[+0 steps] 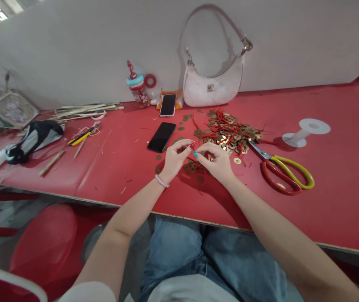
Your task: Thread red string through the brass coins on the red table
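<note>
My left hand (175, 159), with a beaded bracelet (162, 180) at the wrist, has thumb and forefinger pinched on a small bit of red cord (192, 145). My right hand (216, 162) pinches at the same spot, its fingertips almost meeting the left ones; a teal nail shows on it. What lies between the right fingertips looks like the same cord, though it is mostly hidden. Just behind and under both hands spreads a pile of brass-coloured coins with holes (229, 131), mixed with red cords. Loose coins are scattered around the hands.
Red-and-yellow-handled scissors (288, 173) lie right of the pile, near a white spool (305, 132). A black phone (161, 137), a second phone (168, 105), a cup (140, 93) and a white handbag (212, 86) stand behind. Left are a yellow cutter (83, 136) and wooden sticks (85, 110).
</note>
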